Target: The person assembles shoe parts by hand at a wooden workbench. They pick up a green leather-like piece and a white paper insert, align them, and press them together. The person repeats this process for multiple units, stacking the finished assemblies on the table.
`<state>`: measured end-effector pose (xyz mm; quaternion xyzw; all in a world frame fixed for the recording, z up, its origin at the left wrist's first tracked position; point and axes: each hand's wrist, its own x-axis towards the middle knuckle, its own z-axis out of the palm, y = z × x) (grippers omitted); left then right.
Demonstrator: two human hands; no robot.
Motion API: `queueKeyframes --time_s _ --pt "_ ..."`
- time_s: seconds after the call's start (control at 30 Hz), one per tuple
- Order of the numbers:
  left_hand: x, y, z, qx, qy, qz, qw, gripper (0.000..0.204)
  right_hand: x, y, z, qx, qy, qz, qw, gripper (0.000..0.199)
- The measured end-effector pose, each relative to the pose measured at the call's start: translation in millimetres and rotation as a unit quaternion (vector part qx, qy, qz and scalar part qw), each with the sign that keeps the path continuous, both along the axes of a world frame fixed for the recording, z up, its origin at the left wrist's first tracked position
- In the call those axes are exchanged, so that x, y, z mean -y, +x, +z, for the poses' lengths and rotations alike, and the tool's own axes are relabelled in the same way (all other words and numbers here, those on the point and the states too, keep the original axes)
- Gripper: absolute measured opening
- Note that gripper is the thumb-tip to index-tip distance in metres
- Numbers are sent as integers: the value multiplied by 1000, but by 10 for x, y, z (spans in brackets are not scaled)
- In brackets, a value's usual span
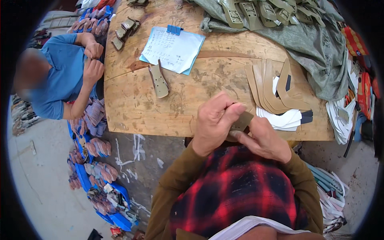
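Observation:
Close to the table's front edge, both my hands are closed on an olive-brown shoe sole piece (243, 121), which they partly cover. My left hand (214, 122) is bent into a fist, its thumb laid over the upper side of the piece. From the right, my right hand (266, 140) grips the lower part, thumb along it. A similar olive sole (160, 82) with small holes lies on the table ahead to the left. Tan curved strips (266, 86) are fanned out to the right of my hands, overlapping white pieces (280, 120) and dark ones.
Written papers (172, 50) with a blue binder clip (175, 29) lie on the wooden table (132, 104). Several soles (248, 14) rest on a green-grey sheet (320, 60) at the far right. A person in a blue shirt (64, 60) sits left, near blue trays (83, 178) of bundled pieces.

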<state>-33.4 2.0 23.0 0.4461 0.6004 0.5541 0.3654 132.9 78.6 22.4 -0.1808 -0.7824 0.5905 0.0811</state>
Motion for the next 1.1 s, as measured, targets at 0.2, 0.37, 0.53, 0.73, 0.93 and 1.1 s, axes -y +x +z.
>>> queueKeyframes --time_s 0.2,0.37,0.53,0.73,0.93,1.1 --pt "-32 -88 -67 271 -62 -22 960 17 -82 25 -19 -55 -35 -68 996 33" --pt "124 -93 -107 72 -151 -134 977 32 -95 54 74 33 -208 -63 976 31" --pt "172 38 -167 -145 -46 -96 984 22 -73 112 -35 16 -168 -79 983 31" --pt "184 -22 -91 -29 -144 -145 978 22 -96 76 -147 22 148 -15 989 41" --pt "136 -143 -189 -290 113 -30 950 31 -25 -68 -7 -103 132 -86 982 57" --pt "303 -163 -266 -241 209 -9 948 27 -118 29 -147 -46 -171 -149 973 33"
